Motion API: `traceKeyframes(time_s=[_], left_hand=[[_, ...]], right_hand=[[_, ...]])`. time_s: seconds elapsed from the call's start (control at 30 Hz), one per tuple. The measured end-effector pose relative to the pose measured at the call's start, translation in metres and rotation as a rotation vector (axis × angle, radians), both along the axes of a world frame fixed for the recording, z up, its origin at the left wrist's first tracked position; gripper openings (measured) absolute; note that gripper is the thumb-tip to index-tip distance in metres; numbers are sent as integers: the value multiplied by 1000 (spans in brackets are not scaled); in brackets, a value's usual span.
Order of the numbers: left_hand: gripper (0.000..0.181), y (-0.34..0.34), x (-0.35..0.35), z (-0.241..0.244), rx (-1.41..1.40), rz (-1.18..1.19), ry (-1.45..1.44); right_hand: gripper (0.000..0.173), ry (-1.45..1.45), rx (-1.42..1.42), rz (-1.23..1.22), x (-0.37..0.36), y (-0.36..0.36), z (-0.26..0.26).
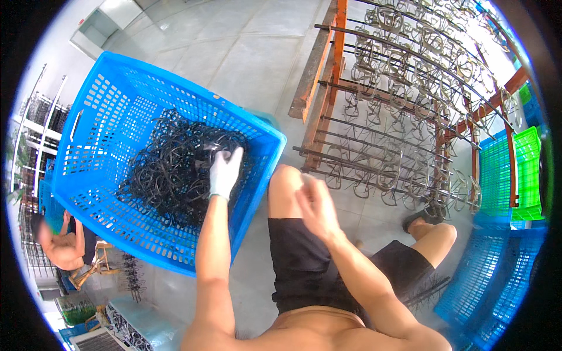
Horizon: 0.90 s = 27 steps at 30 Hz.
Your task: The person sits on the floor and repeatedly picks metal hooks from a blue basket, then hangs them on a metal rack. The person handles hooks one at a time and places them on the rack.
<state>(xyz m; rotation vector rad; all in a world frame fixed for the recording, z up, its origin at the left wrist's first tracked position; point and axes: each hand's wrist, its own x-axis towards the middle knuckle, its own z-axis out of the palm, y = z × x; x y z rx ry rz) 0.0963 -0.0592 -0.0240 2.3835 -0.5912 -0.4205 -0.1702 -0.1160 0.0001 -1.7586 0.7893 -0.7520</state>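
A large blue plastic basket (173, 77) with slotted walls stands before me, tilted in the view. Inside lies a tangled heap of thin, glossy black curved strips (171, 162). My left hand (225, 173), in a white glove, reaches into the basket and touches the heap at its right side. Its fingertips point away from me, and whether they grip a strip is hidden. A shiny, see-through patch (213, 147) shows beside the fingertips. My right hand (317, 206), bare and motion-blurred, hovers over my right-of-basket knee with fingers bent. Nothing in it can be made out.
An orange-brown metal rack (340, 66) with dark bars carries many bent wire hoops (390, 87) at the right. Blue crates (474, 272) and a green crate (527, 171) stand beyond it. Another person (66, 245) sits on a wooden stool (101, 259) at far left.
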Motion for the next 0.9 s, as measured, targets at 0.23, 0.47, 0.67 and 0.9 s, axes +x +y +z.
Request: traceKeyframes(time_s=[0.23, 0.47, 0.67, 0.9], left_hand=[[36, -17, -7, 12, -33, 41, -298], [13, 75, -77, 3, -705, 345, 215], [12, 101, -120, 11, -755, 354, 169], [17, 118, -134, 14, -681, 24, -193]], right_hand=[[19, -22, 121, 269, 45, 24, -11], [42, -14, 838, 292, 77, 13, -8], [57, -21, 1096, 387, 123, 40, -6], [21, 24, 1207, 367, 131, 52, 6]])
